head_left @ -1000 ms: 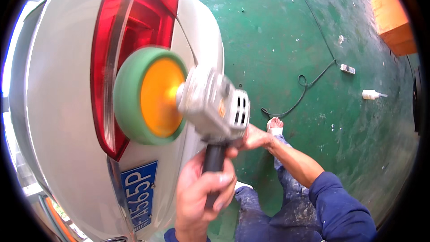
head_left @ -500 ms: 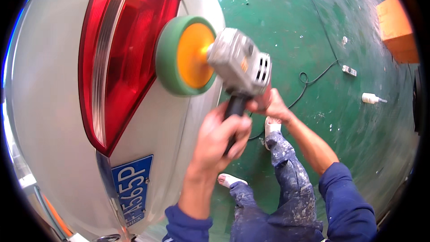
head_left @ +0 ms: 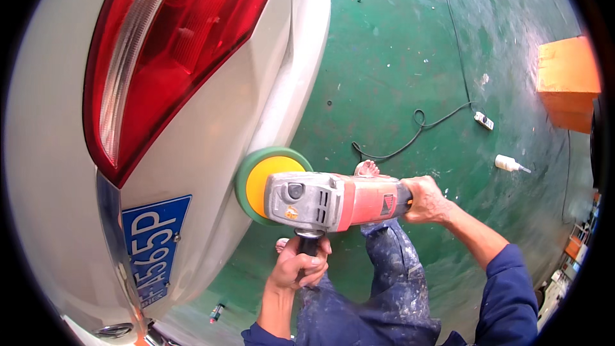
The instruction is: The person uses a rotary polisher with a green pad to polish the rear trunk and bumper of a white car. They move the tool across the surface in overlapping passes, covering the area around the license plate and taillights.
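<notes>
Both my hands hold a red and grey electric polisher (head_left: 365,200). My left hand (head_left: 296,270) is wrapped round its black side handle (head_left: 310,243). My right hand (head_left: 425,200) grips the rear end of the body. The green foam pad (head_left: 245,187) with its yellow backing (head_left: 264,176) is at the lower edge of a white car's bumper (head_left: 256,147); whether it presses on the paint I cannot tell. Above and left of the pad is the car's red tail light (head_left: 186,45). A blue number plate (head_left: 157,243) is fixed to the car at lower left.
On the green floor (head_left: 378,83) a black cable (head_left: 458,45) runs to a white socket block (head_left: 484,121). A white squeeze bottle (head_left: 510,163) lies to the right, beyond it an orange box (head_left: 567,74). A small bottle (head_left: 216,313) lies near the car at lower left.
The polisher has moved from beside the tail light down to the lower bumper, and its body has swung level across the view. Both hands stayed on it. The view has shifted too.
</notes>
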Action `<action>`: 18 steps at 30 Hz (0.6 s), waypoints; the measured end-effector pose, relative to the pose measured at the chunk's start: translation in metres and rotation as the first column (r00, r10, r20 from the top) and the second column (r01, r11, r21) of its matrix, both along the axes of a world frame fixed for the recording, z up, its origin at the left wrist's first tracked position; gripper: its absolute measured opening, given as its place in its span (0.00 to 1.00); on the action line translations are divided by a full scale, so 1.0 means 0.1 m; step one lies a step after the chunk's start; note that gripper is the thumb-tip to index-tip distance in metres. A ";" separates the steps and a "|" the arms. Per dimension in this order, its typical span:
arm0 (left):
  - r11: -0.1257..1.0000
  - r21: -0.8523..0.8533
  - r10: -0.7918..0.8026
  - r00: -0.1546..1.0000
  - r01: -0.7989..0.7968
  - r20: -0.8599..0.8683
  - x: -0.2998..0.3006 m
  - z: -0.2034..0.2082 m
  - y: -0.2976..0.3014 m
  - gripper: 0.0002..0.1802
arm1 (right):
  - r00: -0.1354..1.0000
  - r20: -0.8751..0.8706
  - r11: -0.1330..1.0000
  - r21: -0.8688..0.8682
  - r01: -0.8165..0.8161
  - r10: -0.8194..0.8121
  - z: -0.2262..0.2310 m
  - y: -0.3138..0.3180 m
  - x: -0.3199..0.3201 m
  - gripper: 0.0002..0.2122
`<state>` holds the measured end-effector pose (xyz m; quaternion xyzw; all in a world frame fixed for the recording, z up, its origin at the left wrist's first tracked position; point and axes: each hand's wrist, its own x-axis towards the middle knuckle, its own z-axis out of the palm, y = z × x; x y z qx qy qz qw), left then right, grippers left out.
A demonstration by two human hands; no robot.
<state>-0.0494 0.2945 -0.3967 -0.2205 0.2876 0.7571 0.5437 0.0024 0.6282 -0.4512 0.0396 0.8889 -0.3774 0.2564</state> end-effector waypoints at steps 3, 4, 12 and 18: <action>0.999 0.024 0.021 1.000 -0.021 -0.006 -0.26 0.03 0.25 0.16 | 0.999 -0.032 0.992 0.128 0.003 0.001 0.34 0.32 -0.30 0.10; 0.999 0.031 0.012 0.998 -0.010 -0.059 -0.40 0.02 0.39 0.15 | 0.993 -0.113 0.984 0.177 -0.012 0.032 0.43 0.47 -0.45 0.11; 0.871 0.460 0.199 0.980 -0.176 -0.002 -1.01 -0.16 1.11 0.13 | 0.983 -0.179 0.925 0.380 0.025 0.047 1.42 0.88 -1.57 0.10; 0.955 0.193 0.221 0.975 -0.223 0.031 -0.03 -0.01 0.40 0.14 | 0.980 -0.059 0.943 0.288 -0.165 0.190 0.74 0.47 -0.90 0.11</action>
